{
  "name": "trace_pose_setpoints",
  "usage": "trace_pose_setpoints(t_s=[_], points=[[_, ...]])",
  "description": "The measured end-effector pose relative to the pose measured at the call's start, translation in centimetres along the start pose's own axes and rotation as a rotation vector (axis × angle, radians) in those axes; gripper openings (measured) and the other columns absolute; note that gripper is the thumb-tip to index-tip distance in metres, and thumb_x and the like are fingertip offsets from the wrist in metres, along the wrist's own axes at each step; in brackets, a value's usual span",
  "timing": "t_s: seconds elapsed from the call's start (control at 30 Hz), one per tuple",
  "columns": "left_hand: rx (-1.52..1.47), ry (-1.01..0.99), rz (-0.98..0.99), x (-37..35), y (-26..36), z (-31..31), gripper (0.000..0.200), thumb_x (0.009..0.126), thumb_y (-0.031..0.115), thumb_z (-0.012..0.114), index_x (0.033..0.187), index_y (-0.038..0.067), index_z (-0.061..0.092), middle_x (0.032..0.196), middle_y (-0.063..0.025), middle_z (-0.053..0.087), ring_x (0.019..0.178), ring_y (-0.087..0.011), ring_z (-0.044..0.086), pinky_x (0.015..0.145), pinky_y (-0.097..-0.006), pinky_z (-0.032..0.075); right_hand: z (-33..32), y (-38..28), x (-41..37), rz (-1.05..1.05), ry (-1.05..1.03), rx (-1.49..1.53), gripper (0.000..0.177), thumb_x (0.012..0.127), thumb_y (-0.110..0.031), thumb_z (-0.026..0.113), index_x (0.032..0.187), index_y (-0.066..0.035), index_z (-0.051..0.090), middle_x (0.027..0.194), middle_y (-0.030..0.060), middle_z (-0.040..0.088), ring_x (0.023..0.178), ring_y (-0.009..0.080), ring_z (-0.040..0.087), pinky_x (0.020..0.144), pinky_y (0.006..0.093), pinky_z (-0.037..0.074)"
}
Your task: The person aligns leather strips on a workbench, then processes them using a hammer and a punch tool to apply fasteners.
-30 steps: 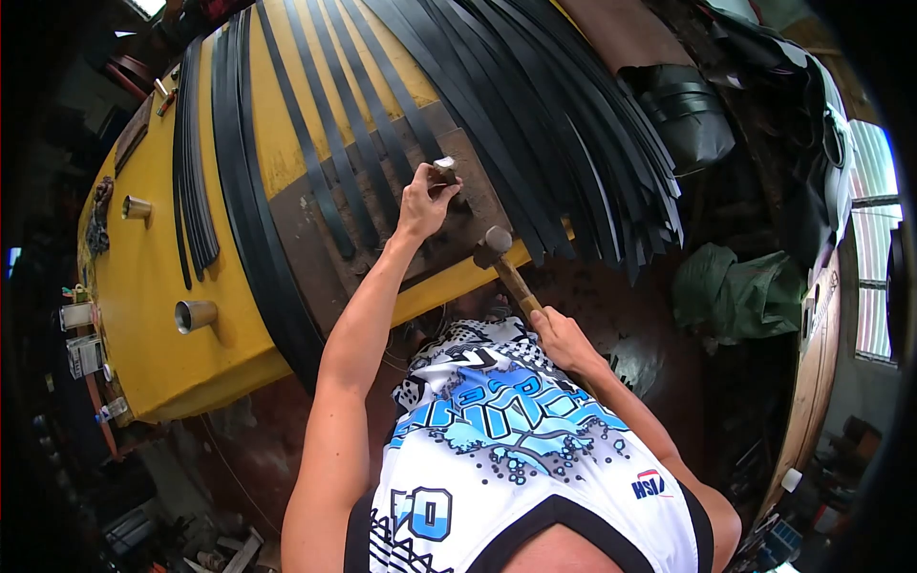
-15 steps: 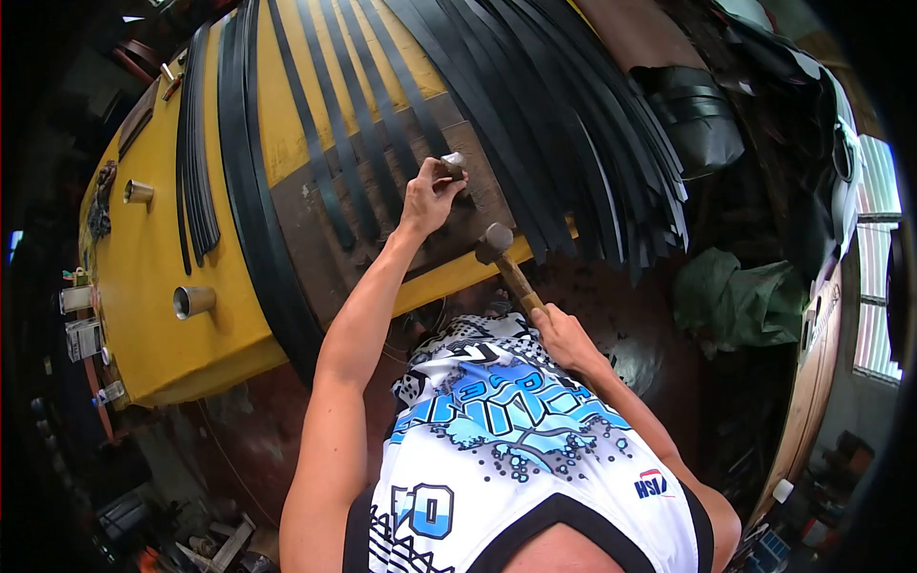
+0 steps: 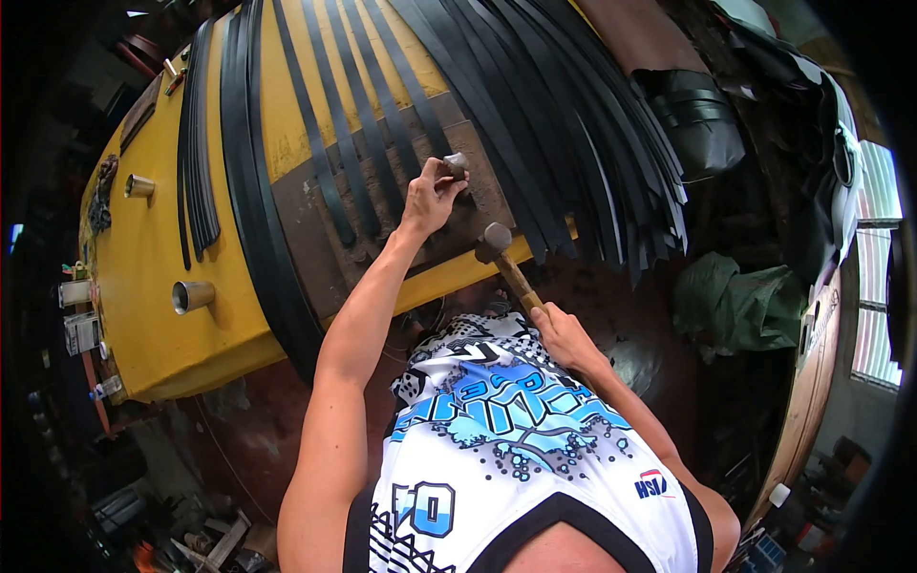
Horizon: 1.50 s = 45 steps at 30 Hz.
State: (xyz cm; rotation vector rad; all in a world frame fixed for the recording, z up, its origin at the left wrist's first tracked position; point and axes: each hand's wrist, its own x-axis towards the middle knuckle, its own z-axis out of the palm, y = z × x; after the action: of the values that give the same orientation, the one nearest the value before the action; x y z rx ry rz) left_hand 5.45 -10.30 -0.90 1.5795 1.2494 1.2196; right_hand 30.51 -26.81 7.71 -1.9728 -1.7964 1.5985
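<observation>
My left hand (image 3: 429, 198) pinches a short metal punch (image 3: 456, 164) with a bright top, holding it over the near end of a black strap (image 3: 418, 100). The punch's lower end is hidden by my fingers. Several such straps lie side by side on a brown board (image 3: 492, 191) on the yellow table (image 3: 239, 329). My right hand (image 3: 565, 336) is wrapped around the wooden handle of a hammer (image 3: 514, 277). The hammer's head is raised beside the board's near edge, apart from the punch.
A thick pile of black strips (image 3: 564, 124) hangs over the table edge on the right. Longer black bands (image 3: 250, 162) and a thin bundle (image 3: 196, 143) lie left. Two metal cups (image 3: 194, 296) stand on the table. A green sack (image 3: 735, 301) sits at right.
Both hands keep nearly the same places, with the punch and hammer still held. The view has shifted very slightly.
</observation>
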Motion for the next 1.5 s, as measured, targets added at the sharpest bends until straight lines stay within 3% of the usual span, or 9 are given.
trace_pose_setpoints(t_s=[0.3,0.4,0.63,0.8,0.93,1.07,1.2,1.3,1.5], points=[[0.012,0.037,0.085,-1.2,-1.4,0.6,0.021,0.086,-0.001,0.061,0.102,-0.001,0.046,0.092,-0.0169,0.068,0.091,-0.023,0.069,0.075,-0.032,0.057,-2.7,-2.8,-1.3,-0.055,-0.007,0.018,0.046,0.099,-0.041,0.038,0.092,0.003,0.052,0.072,0.0259,0.059,0.07,0.043,0.058,0.064,0.0474,0.043],[0.204,0.03,0.005,-1.7,0.8,0.2,0.021,0.086,0.002,0.063,0.1,0.001,0.047,0.09,-0.0163,0.068,0.088,-0.0242,0.069,0.071,-0.0328,0.056,-5.2,-6.8,-2.6,-0.184,0.046,0.158,0.036,0.1,-0.032,0.04,0.091,0.002,0.051,0.061,0.0125,0.055,0.055,0.0226,0.056,0.055,0.0359,0.043],[0.126,0.109,0.129,-2.1,-1.1,1.1,0.024,0.084,0.005,0.067,0.099,0.003,0.048,0.089,-0.0148,0.068,0.086,-0.0262,0.069,0.069,-0.0326,0.056,-6.6,-13.5,-2.0,-1.0,0.357,0.586,0.039,0.1,-0.037,0.039,0.099,0.001,0.044,0.059,0.0013,0.046,0.053,0.0088,0.048,0.047,0.026,0.041],[0.104,0.104,0.093,-2.4,-1.3,1.2,0.024,0.084,0.004,0.067,0.099,0.003,0.048,0.087,-0.0143,0.068,0.086,-0.0283,0.069,0.068,-0.0342,0.055,-3.7,-7.5,3.3,-0.244,0.163,-0.159,0.047,0.1,-0.044,0.034,0.093,0.001,0.045,0.058,0.0042,0.047,0.053,0.0117,0.051,0.049,0.0296,0.042],[0.145,0.129,0.166,-3.5,-1.8,1.8,0.024,0.084,0.004,0.066,0.099,0.002,0.047,0.086,-0.0156,0.068,0.084,-0.0272,0.069,0.068,-0.0325,0.054,-5.1,-8.0,1.5,-0.041,0.003,0.264,0.043,0.1,-0.045,0.034,0.09,-0.005,0.046,0.058,0.0012,0.045,0.048,0.0099,0.047,0.045,0.0259,0.04],[0.083,0.085,0.042,-1.5,-1.5,0.8,0.022,0.086,0.002,0.064,0.099,-0.001,0.047,0.089,-0.0153,0.068,0.087,-0.0218,0.068,0.072,-0.0313,0.054,-5.6,-7.3,1.6,-0.029,0.025,0.42,0.045,0.1,-0.045,0.036,0.087,-0.004,0.046,0.059,0.0023,0.047,0.048,0.0097,0.047,0.045,0.0273,0.042],[-0.695,0.083,-0.384,-1.1,1.4,-1.0,0.019,0.09,0.007,0.06,0.1,-0.003,0.048,0.096,-0.0106,0.068,0.094,-0.0188,0.066,0.08,-0.0306,0.052,-5.9,-6.3,2.8,-0.048,0.095,0.377,0.044,0.099,-0.046,0.038,0.088,-0.005,0.049,0.061,0.001,0.045,0.048,0.0078,0.045,0.045,0.0244,0.04],[-0.29,0.206,-0.325,-2.6,2.6,-4.0,0.025,0.091,0.01,0.059,0.109,-0.003,0.048,0.099,-0.0149,0.068,0.094,-0.0178,0.066,0.08,-0.0287,0.05,-6.0,-5.1,5.7,-0.195,0.351,0.009,0.042,0.091,-0.039,0.055,0.093,0.003,0.058,0.073,0.0177,0.064,0.059,0.0257,0.063,0.059,0.0356,0.051],[0.255,0.599,-0.401,-9.0,-0.4,-11.8,0.035,0.083,0.014,0.069,0.109,-0.005,0.058,0.092,-0.0145,0.068,0.084,-0.0185,0.066,0.073,-0.03,0.051,-6.5,-4.5,13.3,-0.292,0.686,-0.193,0.043,0.08,-0.034,0.065,0.103,0.002,0.06,0.089,0.0243,0.066,0.09,0.0381,0.064,0.077,0.0439,0.05]])
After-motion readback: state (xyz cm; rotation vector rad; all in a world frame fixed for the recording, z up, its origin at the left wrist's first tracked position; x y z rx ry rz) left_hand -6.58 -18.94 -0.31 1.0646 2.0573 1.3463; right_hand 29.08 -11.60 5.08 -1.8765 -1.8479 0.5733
